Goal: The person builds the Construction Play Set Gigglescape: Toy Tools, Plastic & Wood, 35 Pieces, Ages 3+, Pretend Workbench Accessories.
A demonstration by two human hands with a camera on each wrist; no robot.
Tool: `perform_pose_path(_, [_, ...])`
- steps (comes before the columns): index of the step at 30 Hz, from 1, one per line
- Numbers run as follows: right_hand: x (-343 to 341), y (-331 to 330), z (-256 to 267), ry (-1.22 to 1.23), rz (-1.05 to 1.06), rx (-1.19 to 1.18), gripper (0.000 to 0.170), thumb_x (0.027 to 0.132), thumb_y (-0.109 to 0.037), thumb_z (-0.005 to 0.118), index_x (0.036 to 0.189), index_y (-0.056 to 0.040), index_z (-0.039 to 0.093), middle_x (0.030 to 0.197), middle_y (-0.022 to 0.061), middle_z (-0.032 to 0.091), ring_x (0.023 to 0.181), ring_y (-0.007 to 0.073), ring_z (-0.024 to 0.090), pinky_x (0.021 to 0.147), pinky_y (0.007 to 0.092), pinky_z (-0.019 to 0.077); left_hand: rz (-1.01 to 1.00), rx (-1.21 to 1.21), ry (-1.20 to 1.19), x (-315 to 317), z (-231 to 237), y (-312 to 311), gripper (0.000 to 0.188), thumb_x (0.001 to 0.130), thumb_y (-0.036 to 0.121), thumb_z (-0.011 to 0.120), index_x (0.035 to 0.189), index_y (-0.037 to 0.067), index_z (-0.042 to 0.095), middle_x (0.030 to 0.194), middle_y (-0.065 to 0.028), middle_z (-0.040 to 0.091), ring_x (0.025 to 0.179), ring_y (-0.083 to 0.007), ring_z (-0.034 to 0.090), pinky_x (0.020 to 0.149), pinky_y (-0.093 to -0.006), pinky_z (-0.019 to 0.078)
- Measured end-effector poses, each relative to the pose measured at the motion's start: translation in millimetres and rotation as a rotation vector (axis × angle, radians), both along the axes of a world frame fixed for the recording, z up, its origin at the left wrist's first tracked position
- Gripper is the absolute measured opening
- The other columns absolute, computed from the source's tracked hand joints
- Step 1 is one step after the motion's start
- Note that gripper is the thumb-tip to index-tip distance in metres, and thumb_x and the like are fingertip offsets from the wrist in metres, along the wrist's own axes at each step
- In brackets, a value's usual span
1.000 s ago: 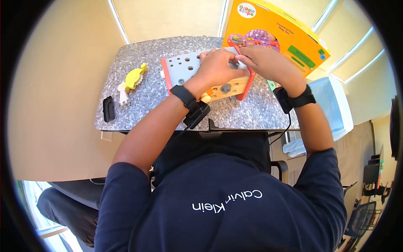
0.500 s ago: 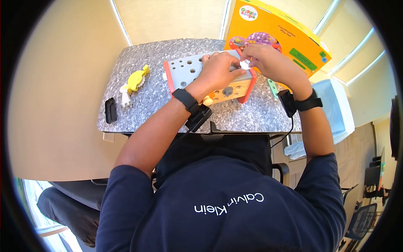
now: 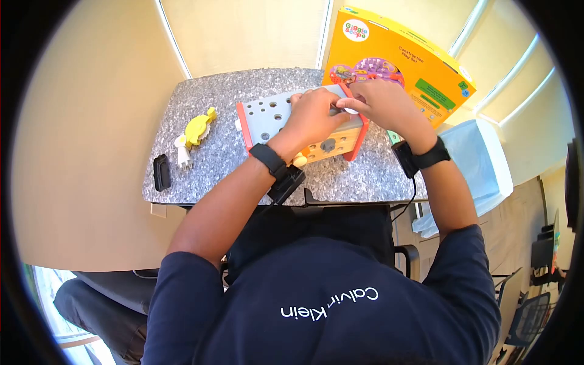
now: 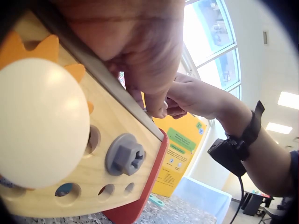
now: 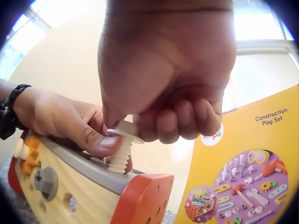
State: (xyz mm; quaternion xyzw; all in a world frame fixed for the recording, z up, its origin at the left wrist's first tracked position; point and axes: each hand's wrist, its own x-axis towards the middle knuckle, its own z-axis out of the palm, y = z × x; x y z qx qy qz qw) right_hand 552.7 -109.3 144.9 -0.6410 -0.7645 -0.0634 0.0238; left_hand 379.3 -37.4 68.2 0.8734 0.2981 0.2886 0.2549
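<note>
A toy workbench with a grey perforated top (image 3: 261, 121) and red end panels (image 5: 140, 198) stands on the speckled table. Over its right end, in the right wrist view, my right hand (image 5: 168, 70) pinches the head of a white threaded bolt (image 5: 120, 156), which stands upright at the grey top. My left hand (image 5: 70, 116) lies along the top, its thumb and fingers around the bolt's shaft. On the wooden front sit a grey bolt head (image 4: 125, 155), an orange gear (image 5: 32, 156) and a large pale round cap (image 4: 42, 123).
Yellow toy saw (image 3: 198, 129) and a white piece (image 3: 182, 152) lie at the table's left, beside a black tray-like item (image 3: 161, 173). A yellow play set box (image 3: 420, 73) stands behind the workbench. A bin with a blue liner (image 3: 477, 158) is at the right.
The right hand turned away from the bolt's top and back over it, its wrist shifting right and then left. The left hand stayed on the workbench. The head view has tilted slightly.
</note>
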Motion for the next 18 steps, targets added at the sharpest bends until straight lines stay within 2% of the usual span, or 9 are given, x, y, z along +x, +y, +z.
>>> perform_pose_path(1, [2,-1,0,0.126,0.041,0.088,0.040,0.105,-0.039,0.055,0.102,-0.0034,0.072,0.093,0.0187,0.072,0.090,0.0363,0.070,0.081,0.0466,0.0550,0.007,0.019,-0.020,-1,0,1,0.033,0.090,0.042,0.078,0.100,0.011,0.078,0.101,-0.0088,0.075,0.102,-0.0271,0.069,0.099,-0.0463,0.0380])
perform_pose_path(2, [7,1,0,0.126,0.050,0.092,0.040,0.105,-0.039,0.055,0.102,-0.0034,0.072,0.093,0.0187,0.072,0.090,0.0363,0.070,0.081,0.0466,0.0550,0.016,0.022,-0.021,-2,-1,3,0.033,0.090,0.042,0.078,0.100,0.011,0.078,0.101,-0.0088,0.075,0.102,-0.0271,0.069,0.099,-0.0463,0.0380])
perform_pose_path(4, [17,0,-6,0.372,0.437,0.199,0.020,0.100,-0.023,0.065,0.099,-0.0036,0.071,0.096,0.0180,0.072,0.094,0.0365,0.070,0.082,0.0450,0.0543,-0.009,0.040,-0.039,-2,-1,0,0.036,0.090,0.043,0.078,0.105,0.010,0.079,0.101,-0.0102,0.075,0.102,-0.0269,0.069,0.098,-0.0466,0.0380])
perform_pose_path(5, [18,2,-8,0.372,0.438,0.200,0.020,0.100,-0.023,0.065,0.099,-0.0036,0.071,0.096,0.0180,0.072,0.094,0.0365,0.070,0.082,0.0450,0.0543,-0.008,0.041,-0.039,-3,0,0,0.036,0.090,0.043,0.078,0.105,0.010,0.079,0.101,-0.0102,0.075,0.102,-0.0269,0.069,0.098,-0.0466,0.0380])
perform_pose_path(7, [20,4,-7,0.267,0.445,0.170,0.014,0.094,-0.013,0.073,0.102,-0.0016,0.069,0.092,0.0163,0.072,0.088,0.0340,0.070,0.081,0.0431,0.0543,-0.009,0.015,-0.005,-2,3,-1,0.036,0.090,0.042,0.078,0.107,0.011,0.080,0.101,-0.0111,0.075,0.103,-0.0275,0.069,0.097,-0.0466,0.0383])
perform_pose_path(11, [8,-4,2,0.369,0.271,0.098,0.012,0.090,-0.013,0.073,0.093,-0.0014,0.071,0.091,0.0183,0.072,0.092,0.0367,0.070,0.080,0.0442,0.0539,-0.021,-0.005,-0.020,-1,2,-1,0.034,0.090,0.042,0.078,0.102,0.010,0.081,0.098,-0.0113,0.076,0.101,-0.0276,0.069,0.098,-0.0459,0.0386])
perform_pose_path(13, [1,-4,5,0.373,0.077,0.046,0.022,0.088,-0.021,0.078,0.085,-0.0004,0.070,0.085,0.0183,0.071,0.086,0.0375,0.070,0.076,0.0463,0.0540,-0.048,-0.029,-0.079,-3,3,-2,0.034,0.088,0.041,0.079,0.098,0.009,0.081,0.094,-0.0125,0.076,0.096,-0.0278,0.071,0.098,-0.0434,0.0423])
perform_pose_path(16, [-5,0,2,0.288,-0.049,0.036,0.033,0.086,-0.030,0.082,0.080,0.0001,0.068,0.081,0.0179,0.070,0.081,0.0379,0.069,0.073,0.0472,0.0536,-0.044,-0.042,-0.081,-5,5,-3,0.033,0.085,0.039,0.082,0.097,0.007,0.081,0.092,-0.0138,0.077,0.090,-0.0276,0.072,0.093,-0.0405,0.0484])
perform_pose_path(18, [-9,0,-1,0.245,-0.053,0.098,0.036,0.087,-0.032,0.081,0.079,0.0004,0.067,0.080,0.0179,0.070,0.081,0.0378,0.069,0.073,0.0474,0.0534,-0.027,-0.034,-0.067,-4,10,-2,0.033,0.084,0.036,0.083,0.097,0.006,0.081,0.092,-0.0141,0.077,0.089,-0.0282,0.073,0.089,-0.0396,0.0508])
